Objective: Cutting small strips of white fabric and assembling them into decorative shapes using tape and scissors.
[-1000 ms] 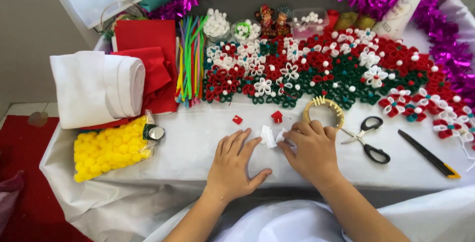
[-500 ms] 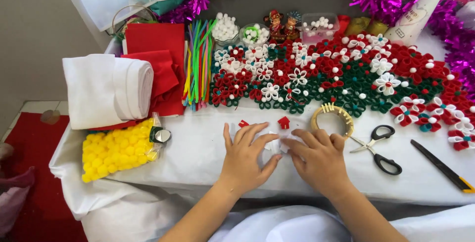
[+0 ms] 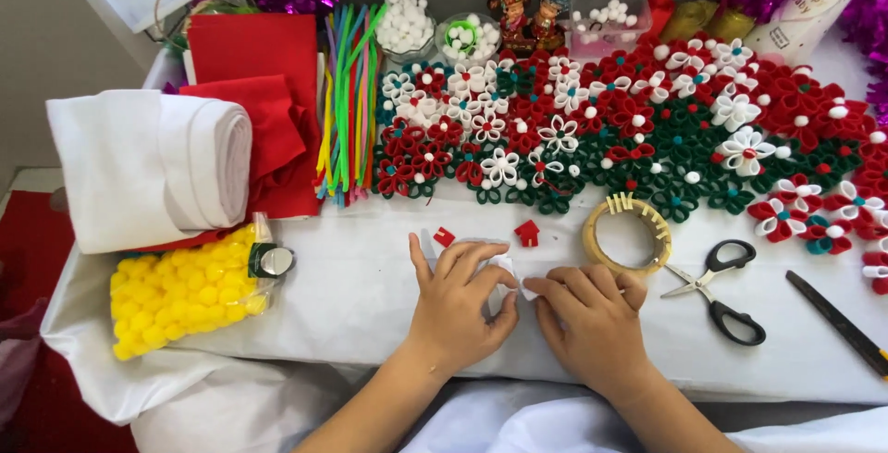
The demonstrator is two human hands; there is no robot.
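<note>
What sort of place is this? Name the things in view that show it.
Probably a home craft table for festive decorations: rows of red, green and white felt flowers, a bundle of coloured pipe cleaners, scissors and a bag of yellow pom-poms.

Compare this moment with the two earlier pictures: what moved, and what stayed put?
The left hand and right hand have closed in on each other and now pinch a small white piece between their fingertips; a second ago the left lay flat, apart from it. The red scraps, tape ring, scissors and yellow pom-pom bag lie where they did; only the camera's framing shifted.
</note>
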